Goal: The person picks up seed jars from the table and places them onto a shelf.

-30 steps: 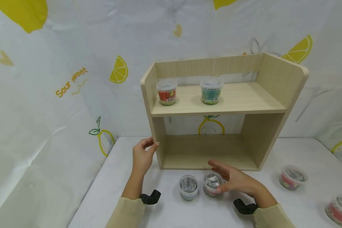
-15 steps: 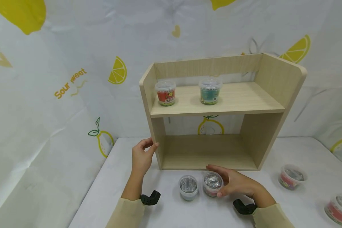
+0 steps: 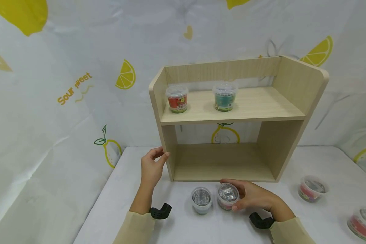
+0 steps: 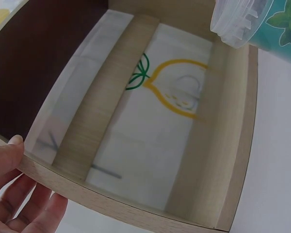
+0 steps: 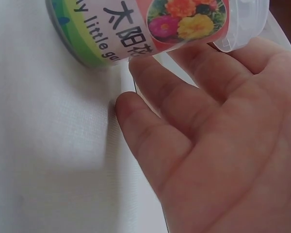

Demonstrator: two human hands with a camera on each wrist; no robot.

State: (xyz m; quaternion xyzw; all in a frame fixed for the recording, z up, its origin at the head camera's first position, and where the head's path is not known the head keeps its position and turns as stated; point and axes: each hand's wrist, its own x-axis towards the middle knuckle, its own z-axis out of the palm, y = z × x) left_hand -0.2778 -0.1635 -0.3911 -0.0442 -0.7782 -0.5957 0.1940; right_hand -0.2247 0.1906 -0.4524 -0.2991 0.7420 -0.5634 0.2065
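We take getting a good hold of the flower cup (image 3: 227, 193) to be the step in hand. It stands on the worktop (image 3: 109, 210) just in front of the shelf (image 3: 268, 100), on its near side, with the left cup (image 3: 201, 200) close beside it and a narrow gap between. Our right hand (image 3: 254, 196) is curved around it, thumb at the near right side and fingers along the far side, so we count it as grasping the cup (how hard it presses, we cannot tell). Our left hand (image 3: 151, 168) grips the left side panel of the shelf, thumb toward the inside, fingers outside; that should serve as a brace, provided we do not tug.

To do this well, we should seat thumb and fingers on the labelled wall rather than under the rim of the clear lid (image 5: 246, 22), since a pull on the lid alone might pop it off. A light, even squeeze ought to be enough, as the plastic could buckle. Any lift is best straight up, so the base does not knock the left cup and our fingertips do not scrape the shelf's lower front edge.
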